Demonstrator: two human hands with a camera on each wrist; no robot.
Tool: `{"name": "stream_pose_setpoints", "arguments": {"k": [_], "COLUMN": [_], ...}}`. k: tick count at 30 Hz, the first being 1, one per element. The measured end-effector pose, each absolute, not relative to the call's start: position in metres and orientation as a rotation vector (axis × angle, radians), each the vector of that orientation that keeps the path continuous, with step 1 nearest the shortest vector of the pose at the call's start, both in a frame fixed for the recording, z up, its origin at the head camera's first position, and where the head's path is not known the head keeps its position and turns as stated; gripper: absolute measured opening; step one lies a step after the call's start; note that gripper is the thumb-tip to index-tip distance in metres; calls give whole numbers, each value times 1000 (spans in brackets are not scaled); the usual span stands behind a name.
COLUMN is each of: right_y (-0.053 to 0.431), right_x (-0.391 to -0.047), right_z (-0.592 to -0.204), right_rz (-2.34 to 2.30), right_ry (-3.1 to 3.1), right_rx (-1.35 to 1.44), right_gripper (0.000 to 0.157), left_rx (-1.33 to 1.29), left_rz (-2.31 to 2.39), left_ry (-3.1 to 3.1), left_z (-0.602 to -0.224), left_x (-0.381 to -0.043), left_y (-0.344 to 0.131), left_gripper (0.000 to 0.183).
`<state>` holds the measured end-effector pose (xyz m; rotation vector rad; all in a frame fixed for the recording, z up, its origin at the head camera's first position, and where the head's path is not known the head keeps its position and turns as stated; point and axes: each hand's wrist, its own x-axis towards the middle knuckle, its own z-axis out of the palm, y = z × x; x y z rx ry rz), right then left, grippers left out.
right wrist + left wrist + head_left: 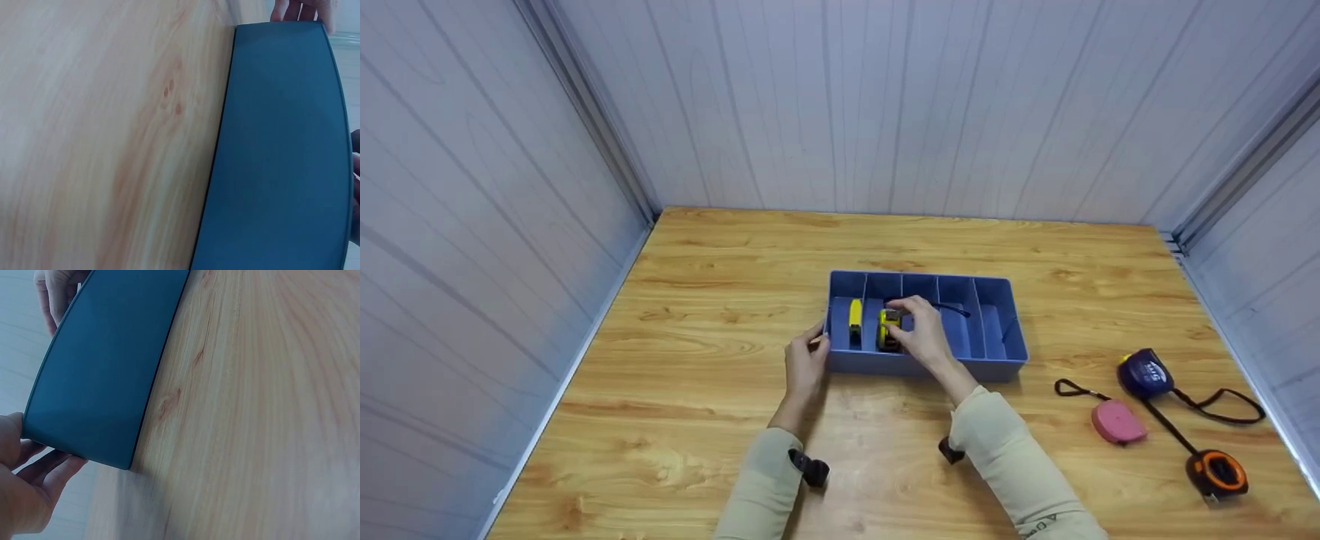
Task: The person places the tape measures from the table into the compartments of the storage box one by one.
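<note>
A blue divided box (919,364) stands on the table with its long side toward me. My left hand (805,365) grips its near left corner; in the left wrist view the thumb lies at the rim and the fingers (63,477) lie along the end wall. My right hand (924,335) reaches over the front wall and pinches a yellow and black tape measure (887,330) upright in the second compartment from the left. Another yellow tape measure (855,319) stands on edge in the leftmost compartment. A dark strap (952,308) shows beyond the right hand, partly hidden by it.
On the right of the wooden table (697,315) lie a pink round tape measure (1117,421) with a cord loop, a dark blue tape measure (1145,373) with a black strap, and an orange and black tape measure (1219,472). Pale panel walls (870,112) enclose the back and sides.
</note>
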<state>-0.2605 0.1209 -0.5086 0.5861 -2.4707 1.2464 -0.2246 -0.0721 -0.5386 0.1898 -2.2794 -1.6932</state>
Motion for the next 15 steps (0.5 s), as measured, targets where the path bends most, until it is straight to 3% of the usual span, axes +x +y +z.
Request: {"name": "stream_pose_setpoints", "arguments": {"k": [15], "right_y": [143], "right_x": [-245], "right_z": [-496], "right_rz": [1248], "right_ry": [-2412], "right_rx": [636], "right_gripper": [28], "left_rx": [195], "left_rz": [-1708], "left_ry": [-2266], "left_z": [-539], "left_x": [-225], "left_y": [-72], "left_gripper": [33]}}
